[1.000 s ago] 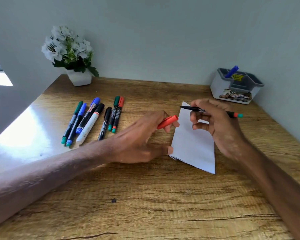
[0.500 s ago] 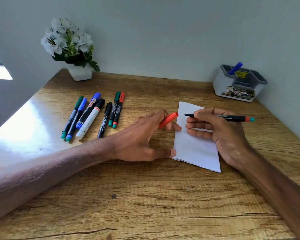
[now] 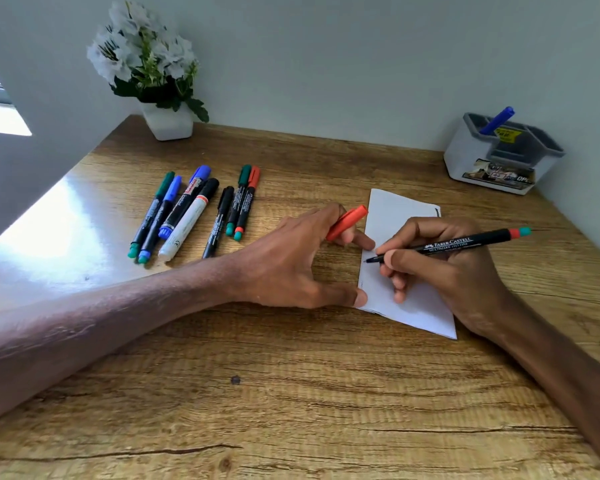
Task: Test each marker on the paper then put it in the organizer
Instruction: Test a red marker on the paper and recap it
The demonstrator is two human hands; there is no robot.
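While the right hand (image 3: pixel 454 271) writes: it grasps the black fine-tip marker (image 3: pixel 458 244) in a writing grip, nib at the left edge of the white folded paper (image 3: pixel 399 216), red-and-green end pointing right.
Beside the paper: left hand (image 3: pixel 291 261) pinches the orange-red plastic cap (image 3: pixel 347 222) between its fingers, while its thumb presses the paper's near left corner onto the brown wooden table (image 3: pixel 291 393).
Step in hand: by my reading, the test stroke; no line shows beside the nib yet.
Far right corner: grey-and-white plastic organizer (image 3: pixel 482 168), well apart from the paper, with 1 blue marker (image 3: pixel 497 120) standing in it.
Left of the hands: row of 7 capped markers (image 3: pixel 191 209) lying side by side, probably yet to be tested.
Risk 1: a nib this near the edge could run off and ink the wood.
Risk 2: should the thumb lift, the light paper could slide under the stroke.
Risk 3: the pinched cap could slip and roll away, leaving the marker uncapped.
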